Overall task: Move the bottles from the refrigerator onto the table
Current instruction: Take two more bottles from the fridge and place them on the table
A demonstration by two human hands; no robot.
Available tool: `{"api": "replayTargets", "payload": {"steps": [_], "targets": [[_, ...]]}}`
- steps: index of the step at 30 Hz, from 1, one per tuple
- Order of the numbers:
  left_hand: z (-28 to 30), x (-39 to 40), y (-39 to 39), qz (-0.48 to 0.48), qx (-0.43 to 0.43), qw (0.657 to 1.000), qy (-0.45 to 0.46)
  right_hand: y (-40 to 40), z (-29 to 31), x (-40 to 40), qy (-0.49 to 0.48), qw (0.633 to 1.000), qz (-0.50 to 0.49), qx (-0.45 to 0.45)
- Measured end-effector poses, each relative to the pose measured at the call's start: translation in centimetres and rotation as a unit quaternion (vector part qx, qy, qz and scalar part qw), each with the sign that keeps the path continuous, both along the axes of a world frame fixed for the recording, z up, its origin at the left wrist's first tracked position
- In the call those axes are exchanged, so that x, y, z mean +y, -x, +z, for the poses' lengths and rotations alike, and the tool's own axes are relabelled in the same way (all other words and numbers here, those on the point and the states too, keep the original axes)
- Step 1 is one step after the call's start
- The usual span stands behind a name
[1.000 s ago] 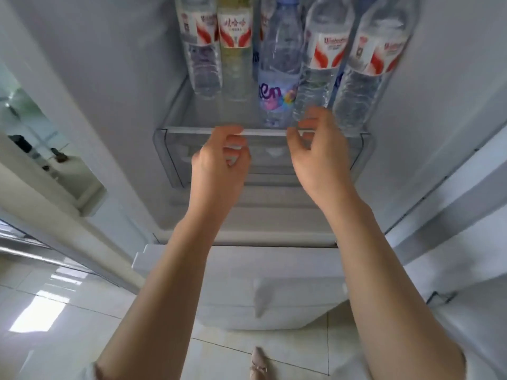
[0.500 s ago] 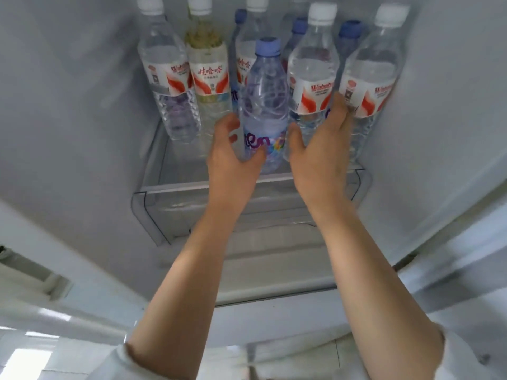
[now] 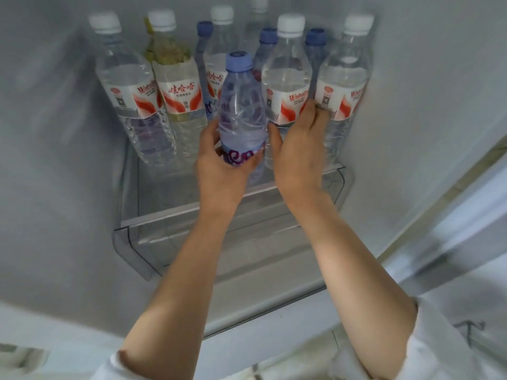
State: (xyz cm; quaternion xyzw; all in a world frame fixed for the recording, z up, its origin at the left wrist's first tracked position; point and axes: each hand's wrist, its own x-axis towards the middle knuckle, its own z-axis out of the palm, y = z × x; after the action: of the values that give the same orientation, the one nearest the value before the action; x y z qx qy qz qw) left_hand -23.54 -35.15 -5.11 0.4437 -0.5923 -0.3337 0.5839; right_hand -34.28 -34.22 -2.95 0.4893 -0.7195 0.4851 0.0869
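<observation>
Several water bottles stand on a glass shelf [image 3: 164,212] inside the refrigerator. My left hand [image 3: 222,165] grips the lower part of a blue-capped bottle with a purple label [image 3: 241,111] at the front middle. My right hand [image 3: 299,149] wraps around a white-capped bottle with a red and white label [image 3: 286,86]; its thumb lies on the near side and its fingers reach behind the bottle. More white-capped bottles stand at the far left [image 3: 123,86] and far right [image 3: 344,86]. A bottle of yellowish liquid [image 3: 175,78] stands second from left.
Blue-capped bottles [image 3: 315,48] and more white-capped ones fill the back row. The refrigerator's white side walls [image 3: 55,133] close in on both sides. A clear drawer front [image 3: 131,250] sits below the shelf. The door frame [image 3: 452,215] runs down the right.
Both hands rose from the shelf's front edge to the bottles. The left closed on the purple-label bottle, and the right curled around the white-capped one. The camera tilted up.
</observation>
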Motion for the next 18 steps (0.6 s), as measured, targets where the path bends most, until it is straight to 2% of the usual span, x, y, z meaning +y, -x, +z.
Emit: {"api": "replayTargets", "payload": {"steps": [6,11,18], "targets": [[-0.4,-0.8,-1.0,0.004,-0.016,1.0,0.004,0.4,0.4,-0.7,0.001,1.0,0.013,-0.008],[-0.8,-1.4,-1.4,0.008,-0.013,1.0,-0.02,-0.2,0.0,0.1,0.044,0.998,0.037,-0.031],[-1.1,-0.4,-1.8,0.046,0.008,0.999,0.025,-0.1,0.0,1.7,0.069,0.984,0.113,-0.116]]}}
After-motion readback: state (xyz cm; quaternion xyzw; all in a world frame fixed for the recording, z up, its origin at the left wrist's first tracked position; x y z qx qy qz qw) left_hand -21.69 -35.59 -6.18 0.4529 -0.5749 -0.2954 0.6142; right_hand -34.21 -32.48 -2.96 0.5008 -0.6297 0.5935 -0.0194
